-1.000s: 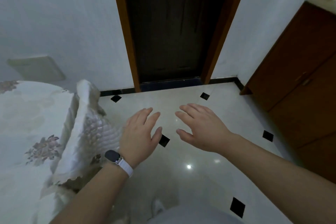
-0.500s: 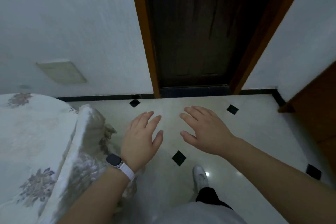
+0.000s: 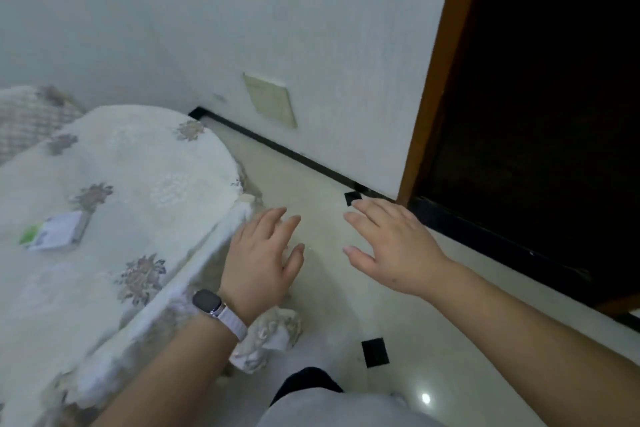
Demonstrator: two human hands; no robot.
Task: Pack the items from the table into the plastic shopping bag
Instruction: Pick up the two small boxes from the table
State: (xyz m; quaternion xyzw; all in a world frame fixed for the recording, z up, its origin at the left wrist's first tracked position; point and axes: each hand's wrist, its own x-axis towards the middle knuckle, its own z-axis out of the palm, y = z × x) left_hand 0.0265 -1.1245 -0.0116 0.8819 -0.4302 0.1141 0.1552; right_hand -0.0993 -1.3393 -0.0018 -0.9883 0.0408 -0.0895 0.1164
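Observation:
A table (image 3: pixel 145 163) under a white floral cloth fills the left of the view. On it lies a small flat packet (image 3: pixel 53 230), white with a green corner, near the left edge. My left hand (image 3: pixel 261 262), with a watch on its wrist, hovers palm down just past the table's right edge, fingers straight and empty. My right hand (image 3: pixel 393 248) hovers over the floor to its right, fingers spread, holding nothing. No plastic shopping bag is in view.
A dark doorway (image 3: pixel 540 97) with an orange wooden frame stands at the right. White wall with a beige plate (image 3: pixel 270 99) runs behind the table. The pale tiled floor (image 3: pixel 346 295) has small black diamonds. My grey trouser leg (image 3: pixel 332 409) shows at the bottom.
The view has swung left: the doorway slid to the right, more of the table and the packet came into sight. Both hands stay open and side by side.

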